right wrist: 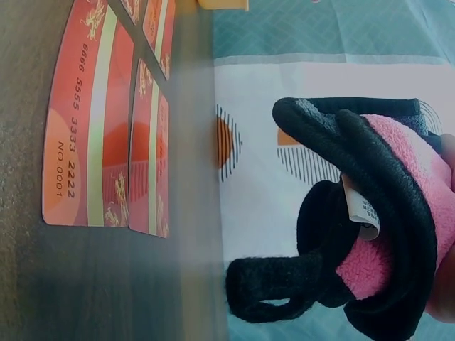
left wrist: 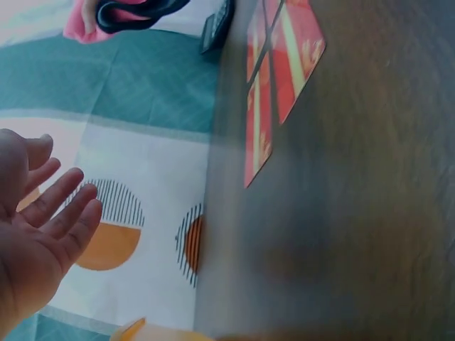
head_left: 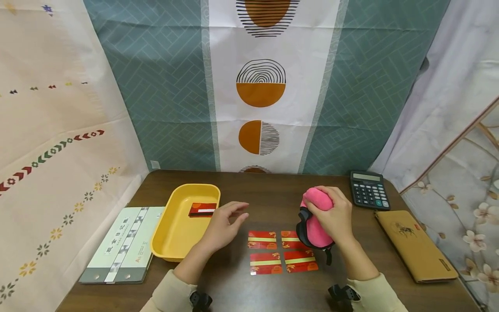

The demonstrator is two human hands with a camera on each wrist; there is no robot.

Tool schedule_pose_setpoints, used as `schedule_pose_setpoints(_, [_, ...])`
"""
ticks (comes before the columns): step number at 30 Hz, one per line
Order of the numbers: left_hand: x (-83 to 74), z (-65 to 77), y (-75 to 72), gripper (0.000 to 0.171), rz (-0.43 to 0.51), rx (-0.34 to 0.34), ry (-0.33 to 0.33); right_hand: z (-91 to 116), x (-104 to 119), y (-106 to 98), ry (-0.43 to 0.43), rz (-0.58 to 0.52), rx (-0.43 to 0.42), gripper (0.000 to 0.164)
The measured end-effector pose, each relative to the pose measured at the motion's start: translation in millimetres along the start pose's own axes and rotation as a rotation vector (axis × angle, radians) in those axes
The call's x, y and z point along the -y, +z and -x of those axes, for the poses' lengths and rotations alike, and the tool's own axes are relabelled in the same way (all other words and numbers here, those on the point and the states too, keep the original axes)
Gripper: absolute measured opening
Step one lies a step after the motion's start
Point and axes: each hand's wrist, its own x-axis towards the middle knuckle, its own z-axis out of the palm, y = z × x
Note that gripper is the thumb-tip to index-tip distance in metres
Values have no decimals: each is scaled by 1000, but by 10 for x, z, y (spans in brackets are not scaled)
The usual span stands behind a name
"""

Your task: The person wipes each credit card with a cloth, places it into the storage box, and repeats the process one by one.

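Observation:
A pink plush pouch (head_left: 319, 232) with black edging hangs in my right hand (head_left: 337, 214), which grips it from above. In the right wrist view the pouch (right wrist: 398, 213) shows its black rim, a black loop and a white label; most of that hand is out of frame. Several red cards (head_left: 266, 263) with a pale yellow stripe lie in two rows on the table, one partly hidden behind the pouch. My left hand (head_left: 224, 223) hovers beside the tray's right side, fingers relaxed and holding nothing; the left wrist view shows its palm and spread fingers.
A yellow tray (head_left: 171, 238) on the left contains red cards (head_left: 202, 209) with a dark stripe. Left of it lies a pale green notebook (head_left: 121, 242). A calculator (head_left: 369, 190) and a tan zippered wallet (head_left: 415, 247) are on the right. Fabric hangs behind the brown table (head_left: 257, 195).

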Motion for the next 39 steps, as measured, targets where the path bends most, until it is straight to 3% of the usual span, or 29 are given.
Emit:
schedule_pose_setpoints(10, [92,105,246,33,33,22,-26,14,-11,-30,17,0,0,43])
schedule_pose_setpoints(19, [335,192,467,34,23,89,-82,36,-47,-30,26,5,1,43])
schedule_pose_setpoints(28, [549,209,509,45,12,136,-125,38,-58,-48,39,10,10,44])
schedule_pose_setpoints(33, [582,206,516,52,-35,175,-130,36,-64,-45,49,16,22,44])
schedule_pose_setpoints(39, [567,189,523,46,-99,190,-122,32,-71,-26,46,17,34,43])
